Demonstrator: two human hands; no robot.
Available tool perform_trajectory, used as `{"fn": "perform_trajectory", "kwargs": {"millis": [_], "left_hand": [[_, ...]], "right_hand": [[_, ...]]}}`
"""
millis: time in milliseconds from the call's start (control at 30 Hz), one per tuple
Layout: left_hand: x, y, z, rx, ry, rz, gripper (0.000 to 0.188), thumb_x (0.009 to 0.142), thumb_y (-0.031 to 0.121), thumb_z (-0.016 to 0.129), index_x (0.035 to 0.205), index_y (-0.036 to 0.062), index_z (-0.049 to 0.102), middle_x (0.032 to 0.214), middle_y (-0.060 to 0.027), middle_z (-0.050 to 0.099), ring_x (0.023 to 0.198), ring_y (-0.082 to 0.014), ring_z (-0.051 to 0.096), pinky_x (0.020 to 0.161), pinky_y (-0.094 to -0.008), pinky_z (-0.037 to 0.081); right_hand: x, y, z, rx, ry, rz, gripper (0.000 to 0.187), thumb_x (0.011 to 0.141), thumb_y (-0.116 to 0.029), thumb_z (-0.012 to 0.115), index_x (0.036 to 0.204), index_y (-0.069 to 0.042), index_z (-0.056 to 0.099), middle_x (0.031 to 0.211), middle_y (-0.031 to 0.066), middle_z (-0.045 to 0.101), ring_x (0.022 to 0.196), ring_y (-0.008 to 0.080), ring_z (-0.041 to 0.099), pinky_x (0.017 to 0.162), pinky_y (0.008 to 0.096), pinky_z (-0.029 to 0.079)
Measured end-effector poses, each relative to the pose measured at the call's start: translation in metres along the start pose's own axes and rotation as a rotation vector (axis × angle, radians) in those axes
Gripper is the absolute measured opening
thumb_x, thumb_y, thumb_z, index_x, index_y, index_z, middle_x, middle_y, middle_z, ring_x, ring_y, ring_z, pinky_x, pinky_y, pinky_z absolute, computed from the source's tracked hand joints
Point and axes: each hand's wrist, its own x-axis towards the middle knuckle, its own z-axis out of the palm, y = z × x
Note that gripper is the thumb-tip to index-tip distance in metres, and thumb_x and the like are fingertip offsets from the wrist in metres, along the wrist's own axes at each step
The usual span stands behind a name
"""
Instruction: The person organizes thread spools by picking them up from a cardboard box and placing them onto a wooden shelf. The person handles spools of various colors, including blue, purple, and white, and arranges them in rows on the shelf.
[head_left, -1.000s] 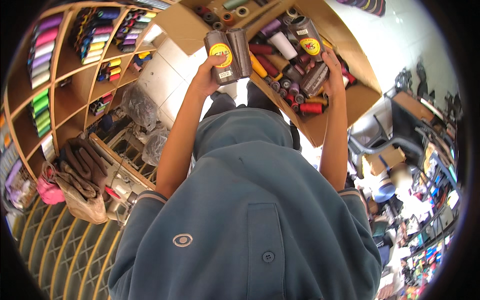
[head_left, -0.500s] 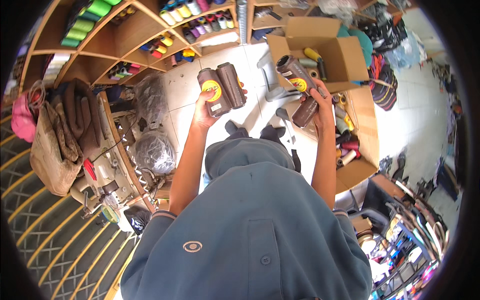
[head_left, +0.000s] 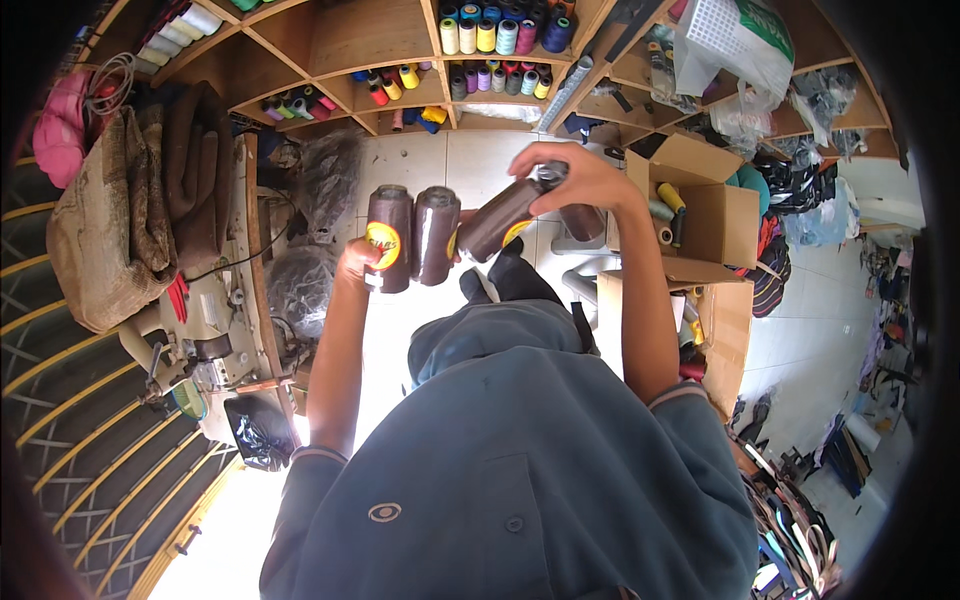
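Toward ten o'clock, my left hand (head_left: 360,260) is curled round two brown thread spools (head_left: 398,225); toward one, my right hand (head_left: 588,180) clasps two more brown spools (head_left: 497,222).

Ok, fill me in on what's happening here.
The person's left hand holds two dark-brown cylindrical thread spools upright, side by side. The right hand grips a tilted dark-brown spool from above, its lower end close to that pair; whether they touch is unclear. Another brown spool shows partly hidden beneath the right hand. Open brown cardboard boxes with more spools stand to the right, and wooden shelving ahead holds rows of coloured spools.
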Motion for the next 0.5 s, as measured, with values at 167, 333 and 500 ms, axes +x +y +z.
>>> {"fn": "perform_trajectory", "kwargs": {"millis": [167,333,500], "left_hand": [[0.0,0.012,-0.012,-0.039,0.017,0.004,0.091,0.057,0.037,0.073,0.132,-0.0042,0.041,0.121,-0.0301,0.052,0.107,-0.0436,0.056,0.093,-0.0501,0.046],[-0.001,0.009,-0.021,-0.153,0.037,0.007,0.092,0.057,0.037,0.073,0.132,-0.0044,0.041,0.121,-0.0306,0.052,0.107,-0.0444,0.056,0.093,-0.0509,0.046],[-0.01,0.008,-0.023,-0.283,0.026,0.049,0.093,0.056,0.037,0.073,0.132,-0.0046,0.041,0.121,-0.031,0.052,0.107,-0.0452,0.056,0.093,-0.0516,0.046]], "right_hand": [[0.07,-0.026,-0.026,-0.07,-0.286,-0.01,0.05,0.063,-0.014,0.08,0.11,-0.007,0.063,0.101,0.0056,0.061,0.098,0.0152,0.057,0.084,0.0282,0.046],[0.121,-0.02,-0.038,-0.079,-0.517,-0.018,0.053,0.061,-0.018,0.081,0.11,-0.007,0.063,0.098,0.0068,0.064,0.094,0.0161,0.06,0.081,0.0292,0.047],[0.136,-0.027,-0.027,-0.041,-0.704,-0.093,0.054,0.06,-0.018,0.085,0.107,-0.005,0.063,0.095,0.0059,0.066,0.092,0.0163,0.061,0.083,0.0287,0.047]]}}
